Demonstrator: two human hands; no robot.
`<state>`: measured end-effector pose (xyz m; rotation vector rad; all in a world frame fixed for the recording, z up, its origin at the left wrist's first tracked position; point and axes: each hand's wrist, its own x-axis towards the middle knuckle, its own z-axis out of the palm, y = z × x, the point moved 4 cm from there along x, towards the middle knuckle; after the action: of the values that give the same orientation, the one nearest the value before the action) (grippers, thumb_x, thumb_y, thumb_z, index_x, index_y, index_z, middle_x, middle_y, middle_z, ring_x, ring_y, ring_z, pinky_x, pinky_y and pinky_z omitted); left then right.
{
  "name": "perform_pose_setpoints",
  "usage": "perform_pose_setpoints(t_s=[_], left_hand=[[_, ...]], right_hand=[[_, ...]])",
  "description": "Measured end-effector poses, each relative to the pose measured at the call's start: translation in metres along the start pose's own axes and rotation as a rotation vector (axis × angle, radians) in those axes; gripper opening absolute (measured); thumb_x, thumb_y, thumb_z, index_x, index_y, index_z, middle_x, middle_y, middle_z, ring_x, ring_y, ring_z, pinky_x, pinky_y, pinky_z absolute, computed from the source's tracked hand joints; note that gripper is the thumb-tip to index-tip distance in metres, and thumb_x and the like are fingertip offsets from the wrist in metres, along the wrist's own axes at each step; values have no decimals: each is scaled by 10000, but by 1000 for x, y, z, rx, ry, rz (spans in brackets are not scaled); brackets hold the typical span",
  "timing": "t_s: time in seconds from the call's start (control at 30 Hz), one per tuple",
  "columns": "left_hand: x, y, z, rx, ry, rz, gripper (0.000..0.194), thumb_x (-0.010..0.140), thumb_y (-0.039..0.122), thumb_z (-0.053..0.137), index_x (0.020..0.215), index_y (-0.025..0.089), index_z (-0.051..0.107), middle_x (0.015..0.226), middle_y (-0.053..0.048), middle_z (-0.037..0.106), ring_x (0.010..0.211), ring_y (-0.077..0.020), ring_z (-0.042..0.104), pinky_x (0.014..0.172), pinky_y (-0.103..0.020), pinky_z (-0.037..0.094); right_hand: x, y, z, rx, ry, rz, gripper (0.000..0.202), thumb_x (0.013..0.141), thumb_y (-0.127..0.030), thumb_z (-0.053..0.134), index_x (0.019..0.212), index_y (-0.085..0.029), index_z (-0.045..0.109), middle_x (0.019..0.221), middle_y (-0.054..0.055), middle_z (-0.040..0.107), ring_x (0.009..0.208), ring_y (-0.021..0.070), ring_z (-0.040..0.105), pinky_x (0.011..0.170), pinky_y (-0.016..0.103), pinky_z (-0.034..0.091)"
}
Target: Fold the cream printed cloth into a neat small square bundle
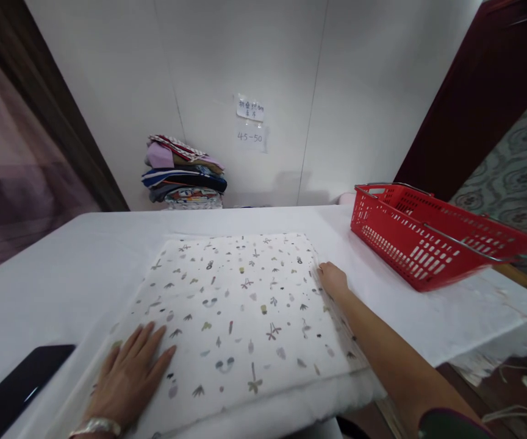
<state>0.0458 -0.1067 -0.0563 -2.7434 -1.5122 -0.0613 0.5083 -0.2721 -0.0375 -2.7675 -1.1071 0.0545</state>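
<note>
A white cloth [240,305] printed with small plants, rainbows and palm trees lies spread over the table in front of me, its near edge hanging at the table's front. My left hand [129,372] rests flat on its near left part, fingers apart, with a silver bracelet at the wrist. At the cloth's right edge, my right hand [334,280] is closed, its fingers gripping that edge. The fingertips of the right hand are partly hidden.
A red plastic basket [419,244] with metal handles stands at the table's right. A black phone [21,387] lies at the near left on the white tablecloth [85,262]. Folded fabrics [185,174] are stacked by the back wall, beside a paper label [250,137] reading 45-50.
</note>
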Motion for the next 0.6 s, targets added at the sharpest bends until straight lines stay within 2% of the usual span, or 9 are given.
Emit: perform_pose_setpoints(t_s=[0.2,0.43,0.6], left_hand=[[0,-2,0,-21,-7,-4,681,792,550,303,1340,167,433,1453,-53,323,1363,-253,207,1111,-465,138],[-1,-3,1,-25,-12,5,665,797,531,318,1345,169,425,1459,-56,310,1364,-257,202,1110,-466,136],[-1,-3,1,-12,4,-1,659,799,520,310,1339,163,434,1450,-53,329,1361,-249,215,1106,-459,145]], right_hand=[[13,5,-3,31,-43,76,314,909,-326,339,934,-204,627,973,67,660,914,178,590,721,245,409],[26,11,-1,71,-48,182,261,830,-291,438,1002,-187,605,1084,88,623,954,199,589,699,249,426],[30,13,-1,109,-76,235,210,767,-275,487,910,-196,618,938,64,659,838,194,620,609,244,424]])
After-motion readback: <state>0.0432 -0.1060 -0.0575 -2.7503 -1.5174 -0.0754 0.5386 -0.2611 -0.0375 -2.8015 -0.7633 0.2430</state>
